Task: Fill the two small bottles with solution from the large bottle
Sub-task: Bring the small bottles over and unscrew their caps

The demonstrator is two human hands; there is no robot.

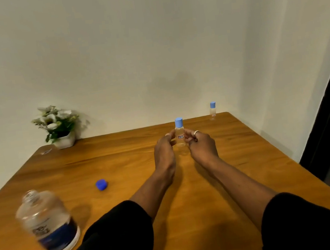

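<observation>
Fingers (pixel 168 135) of the left hand (pixel 163 152) and the right hand (pixel 202 147) pinch the capped small bottle (pixel 180 136) by its clear sides; it is apparently standing on the surface (pixel 121 152). I judge it light, stiff, slick plastic: steady the body low, twist the cap. The second small bottle (pixel 213 110) stands behind it, rightward; the uncapped large bottle (pixel 48 221) and blue cap (pixel 101 184) sit nearer, leftward.

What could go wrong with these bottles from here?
The large bottle stands uncapped near the left sleeve; a nudge could spill it. The far small bottle sits near the table's corner and might get knocked off. The near small bottle, pinched by left hand and right hand, is narrow; pouring may miss.
</observation>
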